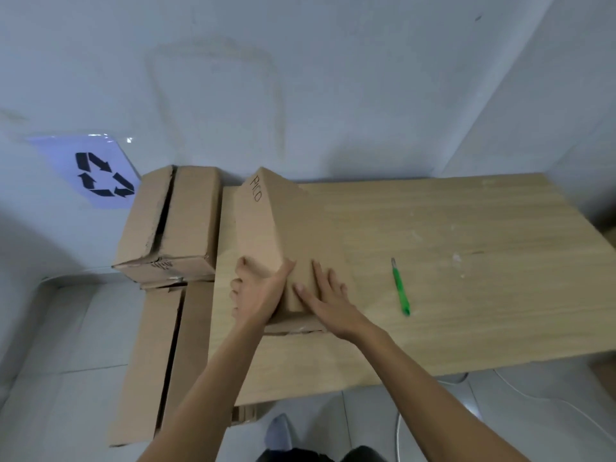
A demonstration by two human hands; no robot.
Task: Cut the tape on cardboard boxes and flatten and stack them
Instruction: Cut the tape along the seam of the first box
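A brown cardboard box (266,225) with "PICO" written on it lies on the left part of the wooden table (466,261), partly collapsed into a wedge shape. My left hand (258,295) grips its near left corner, fingers wrapped around the edge. Flat on the box's slanted right face near the front rests my right hand (325,300), fingers spread. A green utility knife (400,288) lies on the table to the right of the box, apart from both hands.
Left of the table, an opened cardboard box (170,225) sits on top of other cardboard (156,361) on the floor. A recycling sign (100,175) is on the wall behind. White walls close in the table at back and right.
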